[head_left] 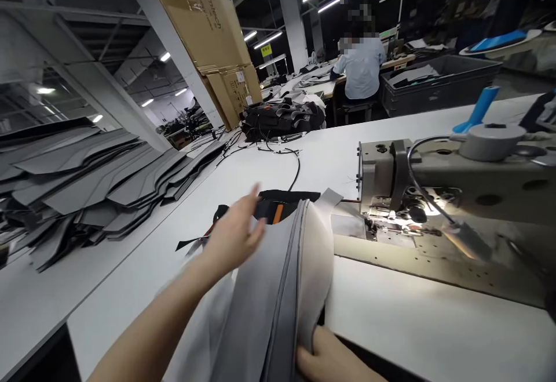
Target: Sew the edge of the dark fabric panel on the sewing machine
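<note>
A large grey fabric panel (256, 306) with a darker stitched seam (283, 289) and a cream-coloured backing (313, 260) lies bunched on the white work table (391, 306), next to the industrial sewing machine (434, 185). My right hand (324, 359) at the bottom of the view pinches the panel's lower edge. My left hand (237, 234) is raised and motion-blurred, with its fingers apart, just above the panel and holding nothing. Past it lies a black piece with an orange strip (278, 213), partly hidden by the panel.
Stacks of grey cut panels (87, 179) cover the table at left. A black cable (295, 170) and a heap of black pieces (282, 118) lie farther along. Cardboard boxes (204, 28) lean by a pillar. A seated co-worker (360, 63) works at the back beside a grey crate (438, 83).
</note>
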Motion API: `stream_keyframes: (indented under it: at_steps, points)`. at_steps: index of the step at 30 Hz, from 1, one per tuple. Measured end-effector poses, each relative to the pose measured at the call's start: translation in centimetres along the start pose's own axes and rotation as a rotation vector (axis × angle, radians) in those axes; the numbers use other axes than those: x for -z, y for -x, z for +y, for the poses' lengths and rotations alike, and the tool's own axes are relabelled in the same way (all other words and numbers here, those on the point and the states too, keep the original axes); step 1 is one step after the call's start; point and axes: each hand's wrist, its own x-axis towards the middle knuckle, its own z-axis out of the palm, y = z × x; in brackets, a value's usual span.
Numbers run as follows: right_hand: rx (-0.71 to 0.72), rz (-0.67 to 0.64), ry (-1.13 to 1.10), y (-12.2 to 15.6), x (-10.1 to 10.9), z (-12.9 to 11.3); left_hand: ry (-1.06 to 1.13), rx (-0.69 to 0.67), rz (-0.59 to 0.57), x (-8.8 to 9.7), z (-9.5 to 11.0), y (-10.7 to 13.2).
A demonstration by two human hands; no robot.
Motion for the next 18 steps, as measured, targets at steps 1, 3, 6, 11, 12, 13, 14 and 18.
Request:
stream_keyframes:
  at_steps: [1, 3, 6, 11, 12, 13, 14, 18]
  points:
    - [0.023, -0.013, 0.084, -0.1, -0.4, 0.5, 0.013, -0.164, -0.092, -0.3, 1.9, -1.3]
    - [0.093, -0.032, 0.246, -0.4, -1.2, 2.1, -0.054, -0.409, -0.342, -2.7, 5.0, -3.6]
    - [0.306, 0.040, 0.428, -0.7, -1.4, 4.9, -0.291, -0.398, -0.607, -8.3, 6.0, -5.8]
    - [0.493, 0.115, 0.564, -0.6, 1.1, 7.2, -0.240, -0.217, -0.527, -13.1, 0.2, -6.0]
    - [0.549, 0.107, 0.607, -0.6, 1.8, 7.0, -0.207, -0.211, -0.504, -13.3, -1.0, -5.8]
    - [0.616, 0.100, 0.663, -0.7, 2.5, 6.6, -0.180, -0.204, -0.479, -13.4, -1.9, -5.6]
    - [0.676, 0.101, 0.718, -0.9, 3.1, 6.0, -0.165, -0.196, -0.453, -13.6, -2.5, -5.6]
    - [0.723, 0.158, 0.653, -2.2, 5.0, 2.6, -0.162, -0.229, -0.413, -15.2, -2.8, -6.0]
